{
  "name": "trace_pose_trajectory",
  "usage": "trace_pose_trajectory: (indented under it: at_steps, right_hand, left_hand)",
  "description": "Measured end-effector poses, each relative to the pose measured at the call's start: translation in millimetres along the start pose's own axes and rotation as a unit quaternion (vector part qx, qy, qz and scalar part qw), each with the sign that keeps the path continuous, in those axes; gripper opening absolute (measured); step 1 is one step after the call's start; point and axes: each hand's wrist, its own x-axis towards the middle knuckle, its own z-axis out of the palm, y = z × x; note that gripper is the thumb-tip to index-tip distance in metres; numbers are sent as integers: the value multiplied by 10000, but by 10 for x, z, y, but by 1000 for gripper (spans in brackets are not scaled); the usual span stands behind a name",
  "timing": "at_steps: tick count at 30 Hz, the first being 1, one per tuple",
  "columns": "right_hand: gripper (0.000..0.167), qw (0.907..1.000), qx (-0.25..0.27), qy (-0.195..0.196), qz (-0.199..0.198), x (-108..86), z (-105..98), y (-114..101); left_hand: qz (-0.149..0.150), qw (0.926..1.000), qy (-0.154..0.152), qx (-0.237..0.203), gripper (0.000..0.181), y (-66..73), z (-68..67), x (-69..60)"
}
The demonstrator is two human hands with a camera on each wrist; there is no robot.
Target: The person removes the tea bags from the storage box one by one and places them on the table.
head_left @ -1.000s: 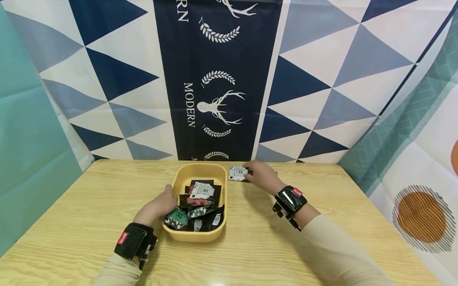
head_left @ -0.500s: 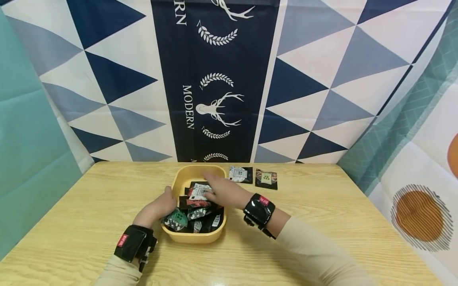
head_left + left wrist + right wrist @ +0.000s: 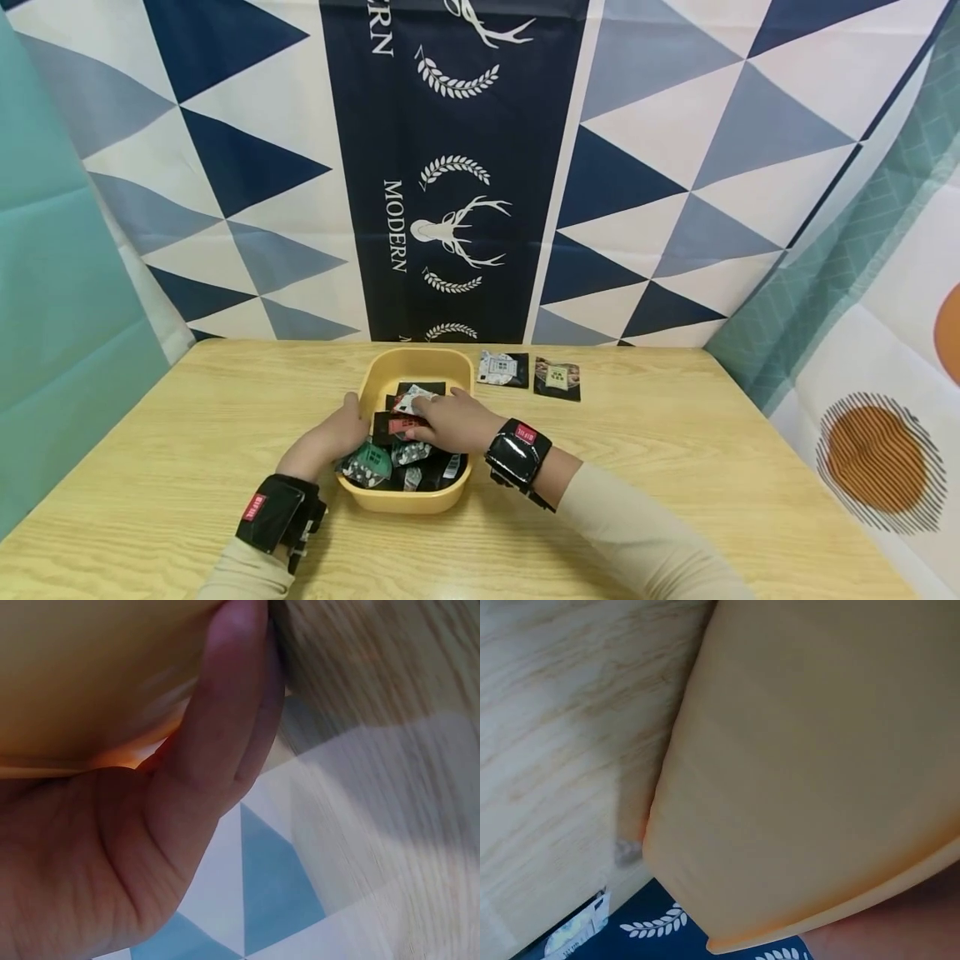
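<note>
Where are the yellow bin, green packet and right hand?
Yellow bin [image 3: 408, 502]: head view, front outer wall.
Green packet [image 3: 371, 462]: head view, green label area.
Right hand [image 3: 459, 422]: head view, back of the hand.

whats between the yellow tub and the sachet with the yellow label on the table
A white-and-black sachet lies between them, as the head view shows.

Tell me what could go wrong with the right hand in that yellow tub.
The red packet lies right by the white packet that the right hand touches, so both might come out together. The green packet reaches the rim near the left hand, so it could slip out if the yellow tub tilts. The black-and-white packet lies on the table close to the tub; a sideways nudge might shift it.
</note>
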Motion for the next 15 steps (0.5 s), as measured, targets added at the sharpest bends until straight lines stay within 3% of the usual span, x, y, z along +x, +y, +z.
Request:
trace_pose_trajectory:
  at_steps: [7, 15]
  right_hand:
    - [45, 9998, 11, -76, -159, -22, 15, -19]
    - [40, 9984, -57, 260, -501, -95, -28, -63]
  left_hand:
    - [102, 9999, 22, 62, 39, -17, -8, -2]
    - [62, 10000, 38, 42, 42, -8, 7, -3]
